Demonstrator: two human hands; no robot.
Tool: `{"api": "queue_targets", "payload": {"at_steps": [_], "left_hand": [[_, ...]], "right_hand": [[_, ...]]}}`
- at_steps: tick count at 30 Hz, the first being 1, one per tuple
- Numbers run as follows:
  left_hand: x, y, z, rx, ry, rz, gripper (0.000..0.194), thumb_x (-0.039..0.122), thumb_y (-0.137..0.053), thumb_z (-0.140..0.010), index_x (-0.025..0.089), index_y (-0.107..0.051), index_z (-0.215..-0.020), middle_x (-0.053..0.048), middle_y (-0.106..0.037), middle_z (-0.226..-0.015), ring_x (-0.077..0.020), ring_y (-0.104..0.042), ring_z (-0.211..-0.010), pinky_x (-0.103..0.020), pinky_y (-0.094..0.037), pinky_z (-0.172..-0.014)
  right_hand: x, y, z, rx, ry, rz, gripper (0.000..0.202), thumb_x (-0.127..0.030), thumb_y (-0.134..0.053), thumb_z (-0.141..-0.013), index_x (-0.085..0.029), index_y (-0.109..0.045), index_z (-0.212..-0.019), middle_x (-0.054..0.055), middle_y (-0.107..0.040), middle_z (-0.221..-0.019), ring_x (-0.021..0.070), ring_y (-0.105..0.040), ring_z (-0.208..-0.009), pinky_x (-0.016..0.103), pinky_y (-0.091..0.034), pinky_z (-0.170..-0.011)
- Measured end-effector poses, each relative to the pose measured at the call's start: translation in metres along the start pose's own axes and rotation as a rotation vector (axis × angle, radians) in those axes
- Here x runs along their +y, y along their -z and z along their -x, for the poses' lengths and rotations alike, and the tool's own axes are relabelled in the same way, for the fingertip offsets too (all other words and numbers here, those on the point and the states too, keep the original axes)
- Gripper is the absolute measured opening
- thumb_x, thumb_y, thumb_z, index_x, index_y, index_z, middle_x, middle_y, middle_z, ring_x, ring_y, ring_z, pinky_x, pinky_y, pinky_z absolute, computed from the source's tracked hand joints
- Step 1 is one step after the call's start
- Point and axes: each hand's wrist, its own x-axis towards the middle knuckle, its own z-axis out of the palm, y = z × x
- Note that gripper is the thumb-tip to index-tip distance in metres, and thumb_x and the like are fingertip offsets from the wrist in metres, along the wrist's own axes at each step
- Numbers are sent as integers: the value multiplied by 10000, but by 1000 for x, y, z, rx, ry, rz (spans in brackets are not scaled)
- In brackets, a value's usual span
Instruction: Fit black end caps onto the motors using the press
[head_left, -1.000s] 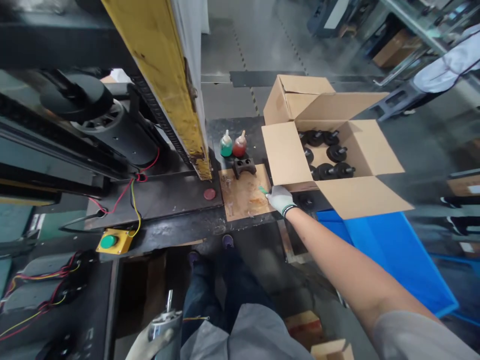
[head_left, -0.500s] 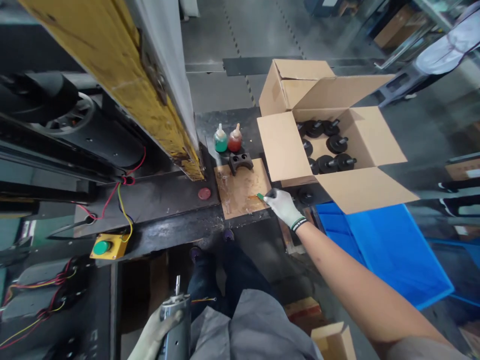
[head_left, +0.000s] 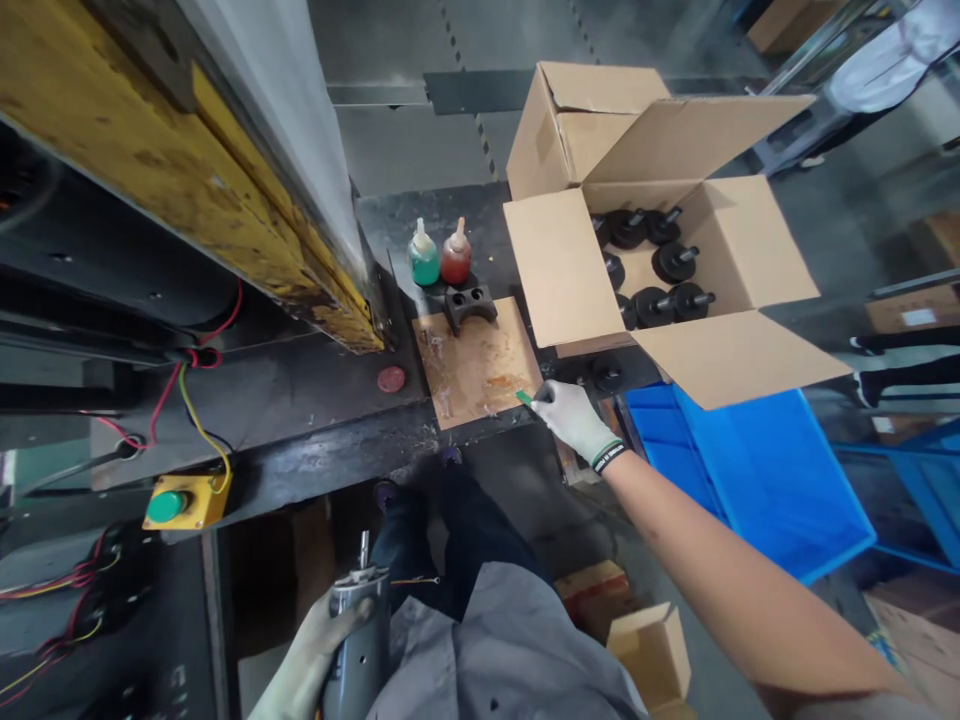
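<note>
The left hand [head_left: 322, 625] is wrapped around the grey motor [head_left: 365, 650], its shaft upward in front of the torso; more of the motor shows than 1 second ago. The right hand [head_left: 574, 415] pinches a green tool [head_left: 523, 397], which has shifted toward the near right corner of the brown sheet [head_left: 469, 365], beside an orange smear. The black bracket [head_left: 469, 304] and 2 bottles [head_left: 424, 264] behind it keep their places on the tabletop [head_left: 315, 405].
</note>
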Motion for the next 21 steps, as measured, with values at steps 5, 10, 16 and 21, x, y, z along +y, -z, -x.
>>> {"api": "queue_targets", "payload": {"at_steps": [5, 10, 16, 21], "left_hand": [[-3, 0, -16, -134, 24, 18, 664, 639, -784, -790, 183, -754, -1272, -103, -814, -1215, -395, -730, -1172, -447, -579, -1030], [31, -15, -5, -129, -105, -14, 548, 527, -840, -771, 130, -775, -1143, -123, -821, -1114, -321, -746, -1022, -383, -573, -920], [69, -30, 12, -81, -215, 6, 429, 330, -887, -729, 137, -743, -1084, -98, -812, -1037, -226, -724, -899, -289, -540, -789], [72, -30, 20, 3, -278, -8, 449, 287, -904, -690, 152, -734, -1083, -78, -808, -1016, -210, -706, -893, -276, -530, -773]], "right_hand": [[-6, 12, 9, 42, 55, 109, 72, -178, -663, -950, -150, -705, -899, 114, -768, -882, 201, -686, -808, 286, -387, -711], [-55, 42, 60, 131, 271, 48, 99, -237, -654, -967, -185, -688, -889, 68, -761, -888, 215, -692, -833, 296, -414, -742], [-148, 18, 142, -160, 390, -417, 90, -303, -684, -935, -235, -728, -893, -3, -771, -855, 183, -696, -785, 276, -464, -717], [-179, -24, 156, -365, 435, -361, 107, -257, -638, -923, -212, -699, -847, 26, -778, -888, 188, -692, -787, 291, -462, -726]]}}
